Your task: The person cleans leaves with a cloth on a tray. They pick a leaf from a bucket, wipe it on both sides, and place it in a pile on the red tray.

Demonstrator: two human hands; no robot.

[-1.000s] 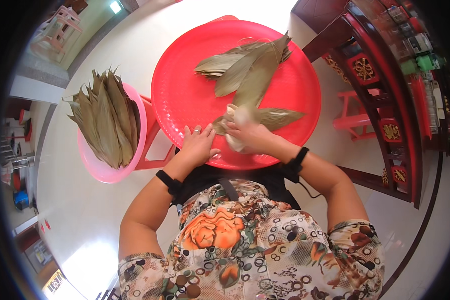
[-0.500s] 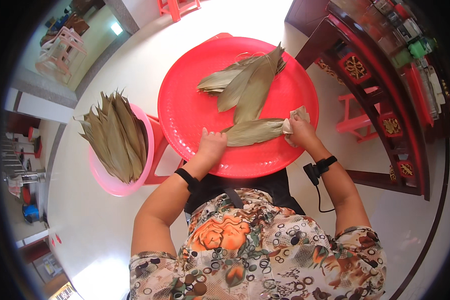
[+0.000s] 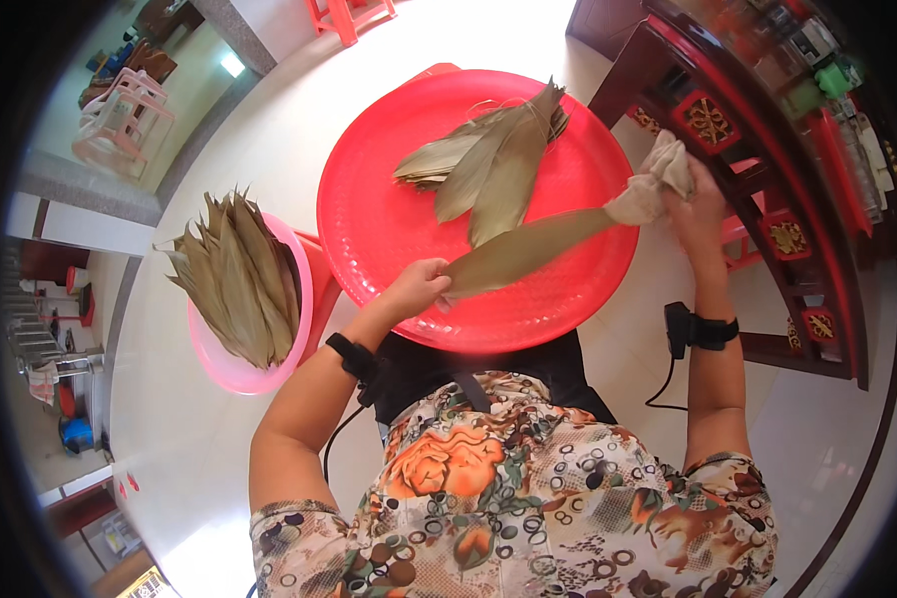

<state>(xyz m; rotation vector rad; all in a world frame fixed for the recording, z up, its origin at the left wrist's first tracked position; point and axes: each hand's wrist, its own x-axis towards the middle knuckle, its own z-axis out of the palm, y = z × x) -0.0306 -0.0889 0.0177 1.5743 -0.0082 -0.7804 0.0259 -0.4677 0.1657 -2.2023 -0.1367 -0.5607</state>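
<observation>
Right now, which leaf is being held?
The leaf stretched from the left hand to the cloth in the right hand; the others lie on the tray or in the pink basin.

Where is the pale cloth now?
In the head view, the pale cloth is in the right hand, at the right end of the held leaf, near the right rim of the red tray.

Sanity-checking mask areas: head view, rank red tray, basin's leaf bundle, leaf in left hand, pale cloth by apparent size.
Largest to smallest:
1. red tray
2. leaf bundle in the pink basin
3. leaf in the left hand
4. pale cloth in the right hand
</observation>
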